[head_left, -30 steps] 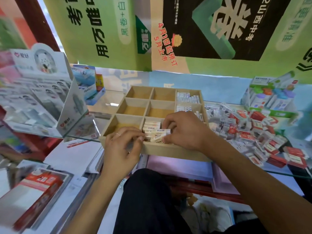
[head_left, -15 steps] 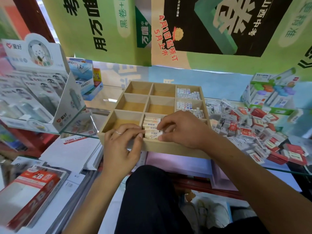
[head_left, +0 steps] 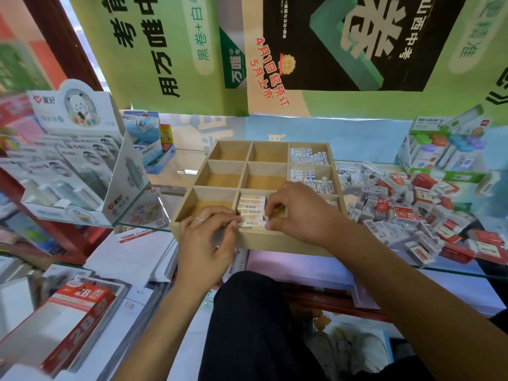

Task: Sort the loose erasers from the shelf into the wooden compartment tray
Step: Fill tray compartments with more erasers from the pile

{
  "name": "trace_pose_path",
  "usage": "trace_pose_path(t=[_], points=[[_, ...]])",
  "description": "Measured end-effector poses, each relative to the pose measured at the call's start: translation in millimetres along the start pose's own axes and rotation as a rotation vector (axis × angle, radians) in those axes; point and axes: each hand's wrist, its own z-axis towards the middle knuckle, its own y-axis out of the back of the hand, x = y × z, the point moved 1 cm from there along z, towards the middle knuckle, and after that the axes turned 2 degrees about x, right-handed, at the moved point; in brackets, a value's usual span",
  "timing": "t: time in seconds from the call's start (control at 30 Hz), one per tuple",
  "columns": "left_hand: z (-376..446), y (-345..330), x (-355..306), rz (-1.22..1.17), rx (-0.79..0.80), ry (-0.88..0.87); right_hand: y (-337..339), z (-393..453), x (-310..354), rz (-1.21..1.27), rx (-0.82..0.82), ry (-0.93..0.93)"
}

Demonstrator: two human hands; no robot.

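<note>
Tray: wooden tray [head_left: 277, 244] with a three-by-three grid of compartments sat on the glass shelf [head_left: 176, 177], its near wall at the shelf's front edge.
Near middle compartment: a stack of white erasers [head_left: 250, 206] lay flat, barcodes up, filling the left part of this compartment.
Left hand: left hand [head_left: 204, 243] rested over the tray's near wall; fingers curled, fingertips [head_left: 233, 223] touching the left end of the nearest eraser in the stack. A ring was on one finger.
Right hand: right hand [head_left: 298, 213] reached into the same compartment from the right; fingers curled together, pinching the right end of the stacked erasers.
Right column: the far and middle compartments held small boxed erasers [head_left: 309, 156] standing in rows.
Other compartments: the four far-left and centre ones, and the near left one, showed bare wood.
Loose stock: pile of loose erasers [head_left: 406, 207] in red-and-white wrappers lay on the shelf just to the right of the tray.
Surroundings: white display box [head_left: 82, 160] stood left of the tray; green poster [head_left: 165, 50] hung behind.
</note>
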Motion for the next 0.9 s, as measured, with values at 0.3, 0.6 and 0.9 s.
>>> trace_pose_path(t=[0.3, 0.6, 0.9], points=[[6, 3, -16, -0.04, 0.035, 0.053, -17, 4, -2, -0.004, -0.147, 0.001], [43, -32, -88, -0.218, 0.333, 0.022, 50, -72, -68, 0.236, -0.356, -0.069], [83, -131, -169, -0.24, 0.596, -0.147, 98, -158, -165, 0.216, -0.516, -0.302]])
